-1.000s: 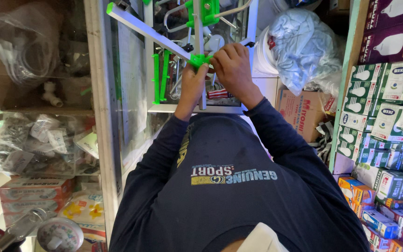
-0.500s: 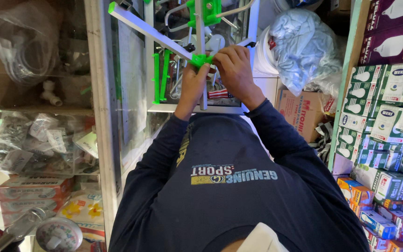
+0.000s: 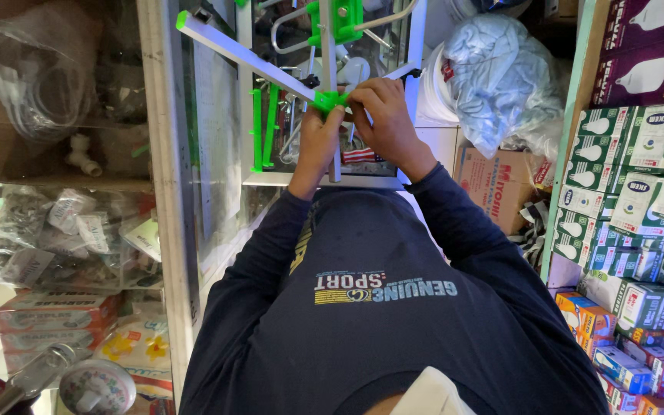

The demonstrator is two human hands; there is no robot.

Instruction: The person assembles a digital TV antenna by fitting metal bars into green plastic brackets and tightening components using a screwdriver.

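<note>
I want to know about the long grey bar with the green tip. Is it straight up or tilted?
Tilted. The grey bar slants from its green end cap down to the green joint, pinched by the left hand and right hand.

We count two hands (image 3: 324,131) (image 3: 382,115) on one green plastic joint (image 3: 327,100). We see one white bucket (image 3: 443,92), two purple bulb boxes (image 3: 651,23) (image 3: 643,77) and one brown carton (image 3: 501,188).

1. Both arms stretch forward in dark long sleeves, elbows bent, wrists close together.
2. The left hand (image 3: 318,137) is curled, its fingertips pinching.
3. The right hand (image 3: 384,119) is curled, touching the left.
</note>
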